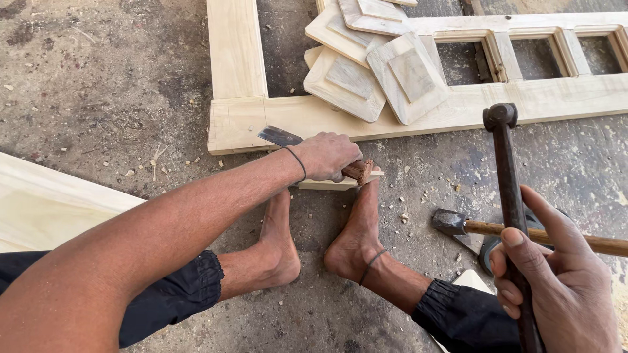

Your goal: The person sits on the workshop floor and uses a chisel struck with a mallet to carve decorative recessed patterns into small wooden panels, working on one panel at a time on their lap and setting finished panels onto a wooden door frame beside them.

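— What is the biggest thing here, and how does the work lie against it?

— The pale wooden door frame (288,117) lies flat on the concrete floor (98,78), its lower rail running from nine o'clock to three. A stack of raised wooden panels (366,59) rests on it at twelve o'clock. Just below the rail lies a small wood piece (327,185), braced by two bare feet (356,229).

— And the hands?

— The left hand (325,155) is much the nearer one. Its fingers are curled tight around the chisel (288,138), whose long axis runs from ten o'clock, where the dark blade shows, to four o'clock, where the reddish handle end pokes out over the wood piece. The right hand (556,281) sits well apart at five o'clock, fingers wrapped around the shaft of a dark hammer (500,116), head raised toward twelve o'clock.

— So the handle end lies which way from the hammer head?

— Toward eight o'clock, down and left.

— What can't you make out?

— The left hand hides most of the chisel and the wood piece. A second hammer (451,221) lies on the floor, partly behind the right hand.
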